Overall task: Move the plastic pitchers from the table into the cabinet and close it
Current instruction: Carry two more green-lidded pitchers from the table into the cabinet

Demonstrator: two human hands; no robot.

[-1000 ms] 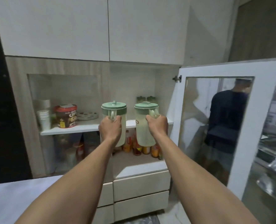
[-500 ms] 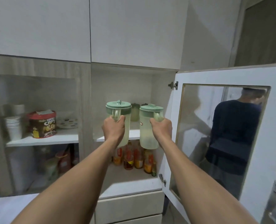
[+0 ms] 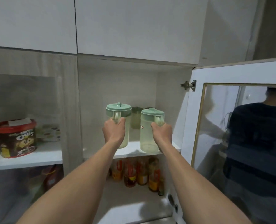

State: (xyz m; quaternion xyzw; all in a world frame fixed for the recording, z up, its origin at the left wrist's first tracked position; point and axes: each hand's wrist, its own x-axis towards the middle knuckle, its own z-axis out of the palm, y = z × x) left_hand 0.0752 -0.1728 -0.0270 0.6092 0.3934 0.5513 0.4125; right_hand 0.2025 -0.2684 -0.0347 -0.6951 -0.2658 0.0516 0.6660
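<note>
Two clear plastic pitchers with green lids are at the cabinet's upper shelf (image 3: 134, 151). My left hand (image 3: 114, 131) grips the handle of the left pitcher (image 3: 118, 110), whose base is at the shelf surface. My right hand (image 3: 162, 132) grips the handle of the right pitcher (image 3: 147, 135), whose base sits near the shelf's front edge. Behind them stand two more green-lidded pitchers (image 3: 136, 118), partly hidden. The cabinet's glass door (image 3: 231, 75) is swung open at the right.
Several bottles (image 3: 139, 173) stand on the lower shelf under the pitchers. Behind the closed left glass door are a red-lidded cereal tub (image 3: 17, 139) and a plate. A person in a dark shirt (image 3: 256, 143) shows in the open door's glass.
Both hands carried the pitchers forward into the cabinet and lowered them to the upper shelf. The view has closed in on the cabinet.
</note>
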